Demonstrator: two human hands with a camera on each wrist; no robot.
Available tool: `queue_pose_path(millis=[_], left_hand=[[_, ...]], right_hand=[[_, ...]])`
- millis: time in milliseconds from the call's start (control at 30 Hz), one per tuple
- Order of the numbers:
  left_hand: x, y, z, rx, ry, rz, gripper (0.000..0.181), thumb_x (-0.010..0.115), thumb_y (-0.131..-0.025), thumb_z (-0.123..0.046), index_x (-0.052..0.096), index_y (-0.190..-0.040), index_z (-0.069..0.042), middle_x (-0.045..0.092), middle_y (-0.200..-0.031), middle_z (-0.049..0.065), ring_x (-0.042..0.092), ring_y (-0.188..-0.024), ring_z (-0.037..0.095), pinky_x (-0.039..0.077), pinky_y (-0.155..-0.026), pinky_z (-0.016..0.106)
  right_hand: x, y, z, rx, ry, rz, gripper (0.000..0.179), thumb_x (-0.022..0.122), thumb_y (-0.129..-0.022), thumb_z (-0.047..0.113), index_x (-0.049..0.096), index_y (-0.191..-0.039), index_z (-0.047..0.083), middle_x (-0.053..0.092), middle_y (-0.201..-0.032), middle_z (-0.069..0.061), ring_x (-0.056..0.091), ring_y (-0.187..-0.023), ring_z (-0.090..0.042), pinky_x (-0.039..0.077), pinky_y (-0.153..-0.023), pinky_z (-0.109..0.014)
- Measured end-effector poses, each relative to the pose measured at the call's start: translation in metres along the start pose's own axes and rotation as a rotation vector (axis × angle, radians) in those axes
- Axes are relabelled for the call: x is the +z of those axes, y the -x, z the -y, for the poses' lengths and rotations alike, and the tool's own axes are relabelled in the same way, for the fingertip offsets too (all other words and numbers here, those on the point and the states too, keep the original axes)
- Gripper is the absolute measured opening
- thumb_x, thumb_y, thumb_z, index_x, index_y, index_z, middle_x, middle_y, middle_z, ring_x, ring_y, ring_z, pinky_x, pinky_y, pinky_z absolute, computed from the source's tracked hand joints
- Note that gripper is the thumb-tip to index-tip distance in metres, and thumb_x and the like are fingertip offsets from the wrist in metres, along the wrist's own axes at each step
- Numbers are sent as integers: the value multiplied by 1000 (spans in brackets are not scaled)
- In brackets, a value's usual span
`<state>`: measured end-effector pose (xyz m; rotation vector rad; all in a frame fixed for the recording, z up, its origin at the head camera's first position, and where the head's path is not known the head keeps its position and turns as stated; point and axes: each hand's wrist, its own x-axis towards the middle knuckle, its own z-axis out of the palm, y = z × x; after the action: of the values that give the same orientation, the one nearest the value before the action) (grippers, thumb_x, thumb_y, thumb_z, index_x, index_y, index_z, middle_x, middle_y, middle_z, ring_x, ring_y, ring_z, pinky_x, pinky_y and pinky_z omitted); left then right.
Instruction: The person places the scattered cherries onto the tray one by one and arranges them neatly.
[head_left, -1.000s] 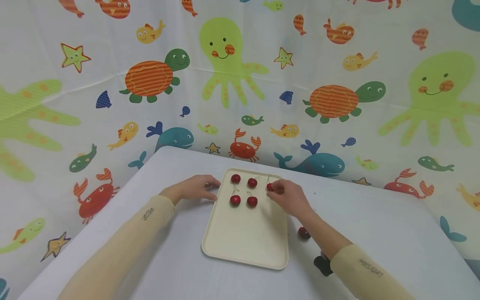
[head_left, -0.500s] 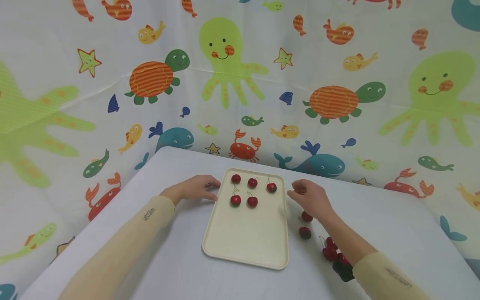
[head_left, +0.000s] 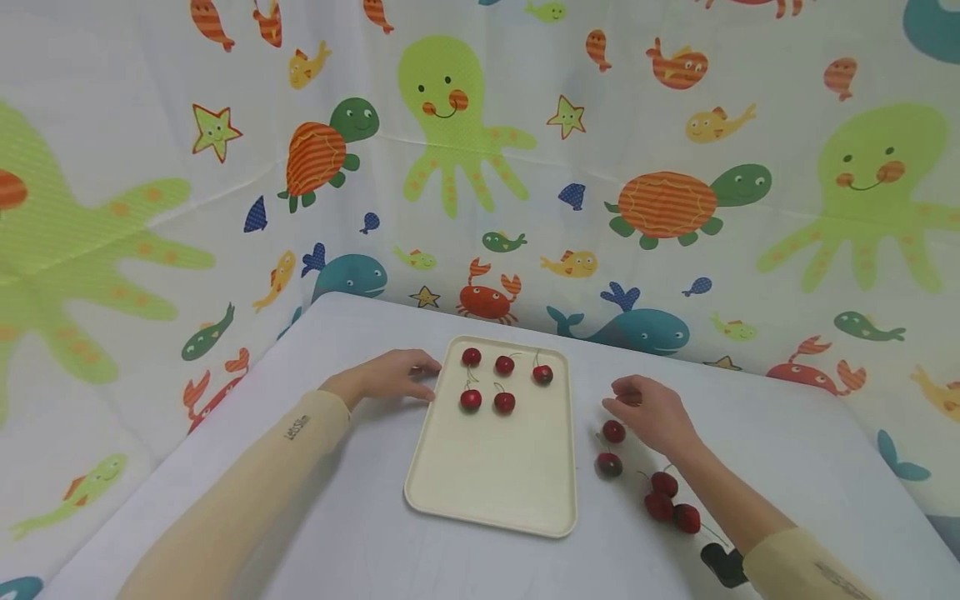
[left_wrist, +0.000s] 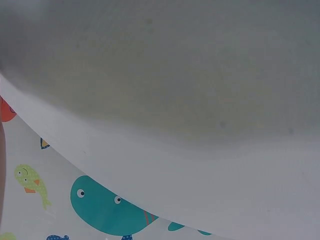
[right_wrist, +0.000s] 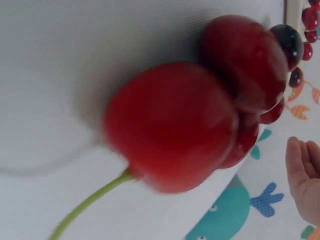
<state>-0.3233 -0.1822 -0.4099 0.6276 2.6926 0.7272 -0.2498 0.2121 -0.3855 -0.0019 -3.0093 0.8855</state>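
Note:
A cream rectangular tray point(head_left: 491, 475) lies on the white table in the head view, with several dark red stemmed cherries point(head_left: 504, 402) grouped in its far half. At the tray's left rim rests my left hand point(head_left: 386, 375), thumb and fingers spread apart along the edge. My right hand point(head_left: 651, 412) hovers right of the tray with loosely bent fingers and nothing visible between them. Just below its fingertips is a loose cherry point(head_left: 613, 431), with another cherry point(head_left: 609, 465) nearer the front. In the right wrist view a large cherry point(right_wrist: 172, 127) with a green stem fills the middle.
A cluster of 3 cherries point(head_left: 658, 506) lies beside the right forearm. Near that sleeve shows a black object point(head_left: 723, 565). Behind the table hangs a curtain point(head_left: 517, 167) printed with sea animals. Mostly tabletop point(left_wrist: 200, 180) and curtain appear in the left wrist view.
My right hand has let go of a cherry at the tray's far right and moved right and nearer, over the loose cherries. My left hand has stayed at the rim.

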Motion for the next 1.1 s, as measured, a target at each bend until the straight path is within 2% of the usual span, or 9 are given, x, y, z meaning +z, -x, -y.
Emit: queue_pose_path(millis=[133,500,1100], left_hand=[[0,0,0,-1,1,-3,57,72,-77,-38,54,-126,-13,56,-128,3,48,-122,23,39,-105,42],[3,-5,-1,-32,6,-2,58,72,-76,-40,54,-126,-16,54,-129,1,46,-124,21,38,-106,42],[3,-10,3,-40,-2,-1,59,72,-76,-41,54,-127,-17,55,-129,0,48,-122,20,39,-105,41]], right_hand=[[1,3,-7,6,23,3,43,64,-85,34,56,-118,7,63,-110,-12,60,-101,-27,54,-84,-40],[6,6,-24,77,29,75,48,68,-82,35,56,-119,7,62,-112,-14,59,-101,-28,55,-80,-39],[14,2,-31,44,71,91,42,70,-80,30,59,-113,7,66,-102,-8,60,-94,-22,56,-77,-38]])
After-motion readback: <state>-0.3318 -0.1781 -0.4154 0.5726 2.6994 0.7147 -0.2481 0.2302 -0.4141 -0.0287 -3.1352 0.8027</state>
